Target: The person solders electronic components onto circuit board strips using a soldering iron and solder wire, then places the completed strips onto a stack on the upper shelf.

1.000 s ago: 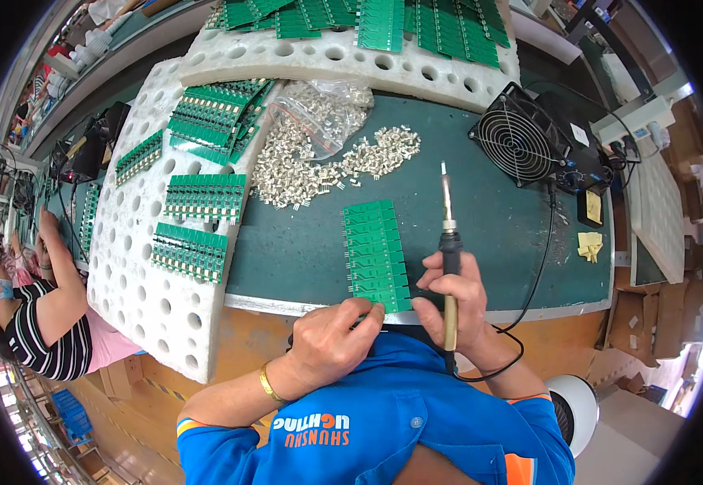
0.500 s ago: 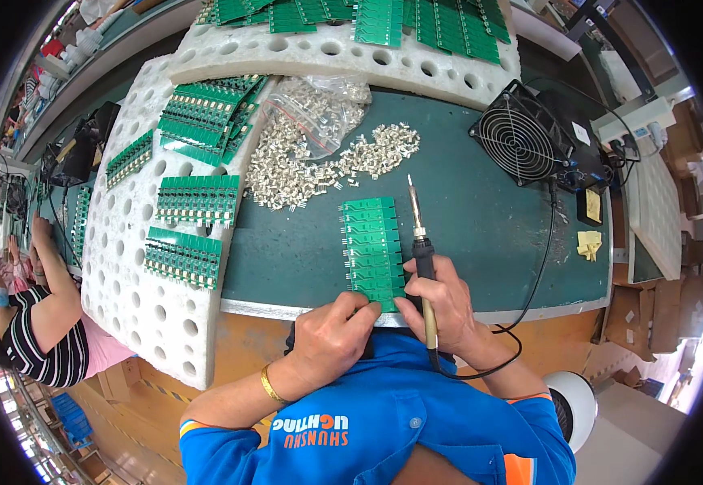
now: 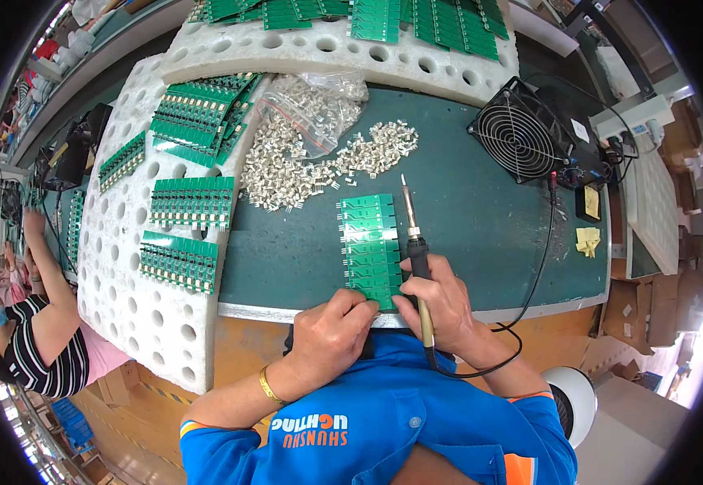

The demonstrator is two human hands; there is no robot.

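Observation:
A strip of green circuit boards [image 3: 370, 245] lies on the dark green mat [image 3: 464, 218] in front of me. My right hand [image 3: 440, 303] grips a soldering iron [image 3: 414, 250] by its black handle, tip pointing away, just right of the strip. The thumb of that hand touches the strip's near end. My left hand [image 3: 331, 331] rests at the table's near edge, fingertips against the strip's near corner. A pile of small metal connectors [image 3: 319, 158] and a clear plastic bag [image 3: 311, 109] lie beyond the strip.
White foam racks [image 3: 125, 267] with holes carry more green boards on the left and along the back [image 3: 343, 44]. A black fan [image 3: 521, 133] stands at the right, yellow sponge pieces [image 3: 587, 240] near it. Another person [image 3: 40, 323] in a striped top works at far left.
The soldering iron has swung left and closer to the board strip. Both hands have come together at the strip's near end.

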